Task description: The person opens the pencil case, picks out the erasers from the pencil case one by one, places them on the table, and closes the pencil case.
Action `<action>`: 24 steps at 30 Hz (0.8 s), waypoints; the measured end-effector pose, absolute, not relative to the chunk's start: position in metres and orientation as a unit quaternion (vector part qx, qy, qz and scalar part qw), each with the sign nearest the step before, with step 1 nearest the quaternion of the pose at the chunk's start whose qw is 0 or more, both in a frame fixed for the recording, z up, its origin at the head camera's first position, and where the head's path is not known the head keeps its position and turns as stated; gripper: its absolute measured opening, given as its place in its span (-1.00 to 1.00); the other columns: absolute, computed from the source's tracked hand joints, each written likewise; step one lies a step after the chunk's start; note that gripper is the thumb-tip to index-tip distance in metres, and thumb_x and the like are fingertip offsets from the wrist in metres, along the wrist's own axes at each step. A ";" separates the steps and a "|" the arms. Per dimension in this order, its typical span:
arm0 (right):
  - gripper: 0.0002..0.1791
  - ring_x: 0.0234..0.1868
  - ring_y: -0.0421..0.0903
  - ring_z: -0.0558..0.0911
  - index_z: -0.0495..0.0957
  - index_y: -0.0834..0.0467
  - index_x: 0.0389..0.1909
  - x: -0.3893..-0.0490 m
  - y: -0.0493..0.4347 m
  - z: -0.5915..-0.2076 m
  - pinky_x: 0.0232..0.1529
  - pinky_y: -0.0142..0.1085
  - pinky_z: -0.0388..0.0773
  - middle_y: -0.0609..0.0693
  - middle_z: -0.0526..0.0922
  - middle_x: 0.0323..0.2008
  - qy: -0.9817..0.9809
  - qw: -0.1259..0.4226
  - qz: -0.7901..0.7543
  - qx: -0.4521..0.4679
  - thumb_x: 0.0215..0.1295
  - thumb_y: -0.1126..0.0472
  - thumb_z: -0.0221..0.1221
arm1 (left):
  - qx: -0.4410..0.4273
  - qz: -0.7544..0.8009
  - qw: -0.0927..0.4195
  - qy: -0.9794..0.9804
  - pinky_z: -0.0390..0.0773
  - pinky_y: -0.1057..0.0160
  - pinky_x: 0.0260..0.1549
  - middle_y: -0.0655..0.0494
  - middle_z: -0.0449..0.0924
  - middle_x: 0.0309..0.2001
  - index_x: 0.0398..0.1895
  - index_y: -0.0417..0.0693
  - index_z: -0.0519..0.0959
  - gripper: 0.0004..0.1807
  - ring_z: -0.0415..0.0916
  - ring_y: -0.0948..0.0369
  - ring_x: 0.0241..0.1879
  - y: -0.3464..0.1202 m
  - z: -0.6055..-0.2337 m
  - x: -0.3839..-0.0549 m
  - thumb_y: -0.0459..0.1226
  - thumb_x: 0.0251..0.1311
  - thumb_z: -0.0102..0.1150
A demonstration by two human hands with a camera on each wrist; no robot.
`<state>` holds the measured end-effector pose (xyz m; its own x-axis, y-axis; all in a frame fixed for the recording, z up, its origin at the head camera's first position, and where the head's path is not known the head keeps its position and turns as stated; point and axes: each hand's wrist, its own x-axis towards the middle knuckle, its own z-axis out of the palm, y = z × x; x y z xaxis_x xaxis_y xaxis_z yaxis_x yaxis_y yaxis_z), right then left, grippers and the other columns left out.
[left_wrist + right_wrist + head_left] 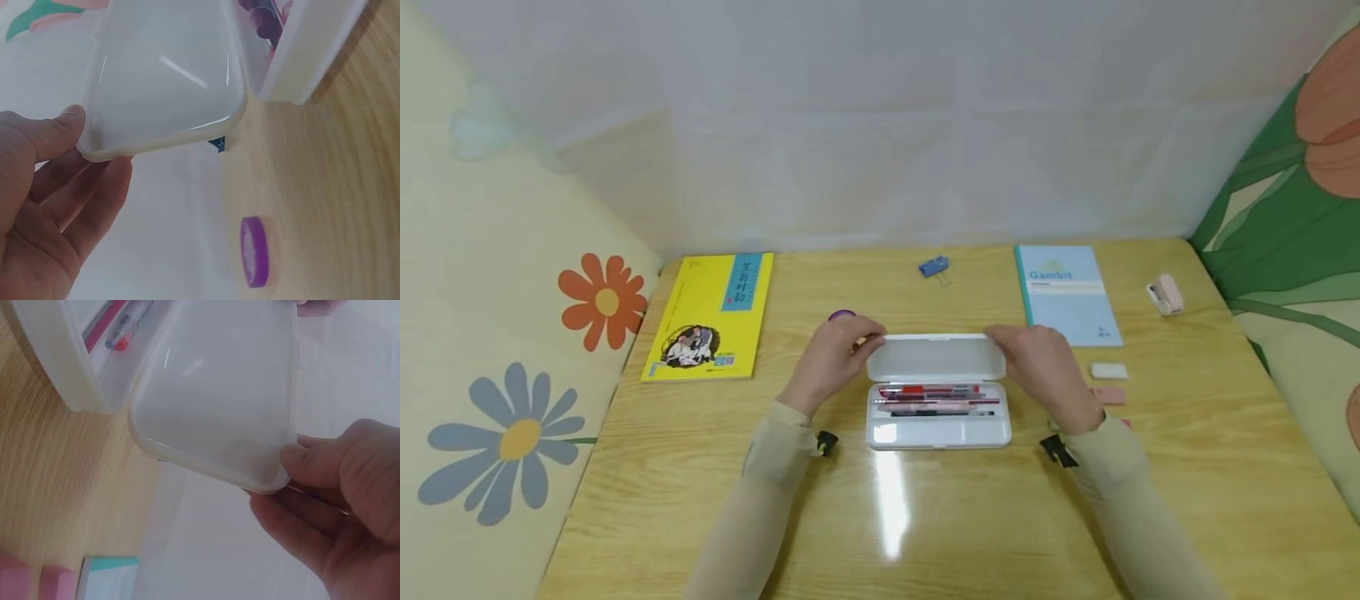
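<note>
A white plastic pencil case (940, 433) lies on the table with its lid (936, 358) raised and tilted back. Several pens (936, 400), red, pink and black, lie side by side inside it. My left hand (835, 358) pinches the lid's upper left corner; in the left wrist view the thumb is on the inner side and the fingers are behind. My right hand (1041, 367) pinches the upper right corner in the same way, as the right wrist view shows. Beyond my left hand is a purple roll of tape (255, 252), mostly hidden in the head view.
A yellow book (707, 317) lies at the left. Toward the back are a blue binder clip (934, 267) and a light blue notebook (1071, 296). At the right sit a pink stapler-like item (1167, 294), a white eraser (1108, 371) and a pink block (1108, 395) near my right wrist.
</note>
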<state>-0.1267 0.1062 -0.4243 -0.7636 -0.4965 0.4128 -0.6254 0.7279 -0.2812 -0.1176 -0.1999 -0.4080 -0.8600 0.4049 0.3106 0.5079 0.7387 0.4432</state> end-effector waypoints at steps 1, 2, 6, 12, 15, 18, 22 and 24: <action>-0.89 -0.50 0.00 0.72 0.72 0.17 -0.22 -0.127 0.105 -0.424 -0.47 -0.13 0.69 0.08 0.80 -0.36 -0.914 0.164 0.202 0.311 0.26 0.37 0.30 | -0.248 -0.260 0.095 -0.929 0.71 0.19 -0.23 -0.02 0.79 -0.19 -0.17 -0.17 0.74 -0.88 0.66 0.10 -0.22 -0.200 -0.407 -0.117 -0.36 0.28 0.33; -0.90 -0.53 -0.03 0.69 0.71 0.16 -0.27 -0.127 0.105 -0.424 -0.52 -0.15 0.67 0.06 0.79 -0.39 -0.912 0.173 0.197 0.316 0.24 0.38 0.32 | -0.250 -0.255 0.091 -0.929 0.71 0.19 -0.21 -0.01 0.79 -0.19 -0.17 -0.16 0.74 -0.88 0.67 0.10 -0.22 -0.200 -0.406 -0.116 -0.36 0.27 0.33; -0.81 -0.65 -0.16 0.48 0.60 0.12 -0.45 -0.119 0.106 -0.423 -0.68 -0.28 0.51 -0.02 0.65 -0.58 -0.904 0.206 0.171 0.332 0.22 0.47 0.24 | -0.261 -0.243 0.069 -0.932 0.73 0.25 -0.22 0.04 0.79 -0.21 -0.18 -0.14 0.75 -0.88 0.67 0.15 -0.22 -0.200 -0.398 -0.110 -0.37 0.24 0.37; -0.80 -0.64 -0.19 0.59 0.68 0.15 -0.32 -0.098 0.113 -0.425 -0.73 -0.42 0.44 0.00 0.74 -0.50 -0.881 0.256 0.154 0.368 0.18 0.51 0.27 | -0.292 -0.244 0.021 -0.924 0.73 0.26 -0.23 0.12 0.77 -0.25 -0.25 -0.07 0.74 -0.90 0.70 0.19 -0.25 -0.200 -0.384 -0.096 -0.34 0.17 0.43; -0.85 -0.62 -0.18 0.62 0.70 0.18 -0.34 -0.090 0.116 -0.428 -0.69 -0.42 0.51 0.00 0.71 -0.55 -0.864 0.273 0.158 0.393 0.13 0.48 0.35 | -0.304 -0.250 -0.028 -0.919 0.70 0.22 -0.19 0.19 0.73 -0.26 -0.31 0.00 0.69 -0.86 0.66 0.19 -0.24 -0.198 -0.383 -0.091 -0.30 0.09 0.49; -0.83 -0.52 -0.16 0.69 0.72 0.22 -0.31 -0.086 0.116 -0.434 -0.51 -0.38 0.66 0.02 0.73 -0.51 -0.857 0.269 0.143 0.416 0.07 0.47 0.40 | -0.322 -0.242 -0.075 -0.912 0.66 0.16 -0.05 0.17 0.70 -0.18 -0.40 0.04 0.60 -0.78 0.62 0.15 -0.13 -0.195 -0.388 -0.092 -0.29 0.01 0.54; -0.69 -0.20 -0.06 0.79 0.76 0.21 -0.18 -0.082 0.116 -0.446 -0.26 -0.28 0.75 0.06 0.82 -0.19 -0.867 0.231 0.128 0.422 -0.02 0.44 0.48 | -0.330 -0.223 -0.114 -0.910 0.57 0.08 0.20 0.04 0.64 0.07 -0.42 0.04 0.55 -0.72 0.56 0.06 0.12 -0.192 -0.402 -0.097 -0.32 -0.03 0.54; -0.66 -0.13 -0.03 0.77 0.77 0.17 -0.15 -0.081 0.115 -0.451 -0.21 -0.25 0.75 0.04 0.81 -0.10 -0.875 0.204 0.135 0.418 -0.01 0.39 0.51 | -0.322 -0.214 -0.119 -0.914 0.53 0.05 0.27 -0.01 0.60 0.16 -0.38 0.04 0.56 -0.72 0.52 0.01 0.20 -0.191 -0.408 -0.100 -0.32 -0.04 0.55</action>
<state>-0.0809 0.1155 -0.4506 -0.5674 -0.6759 0.4704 -0.7861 0.6147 -0.0651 -0.0996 -0.1912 -0.4077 -0.7637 0.6405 -0.0805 0.5386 0.7010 0.4674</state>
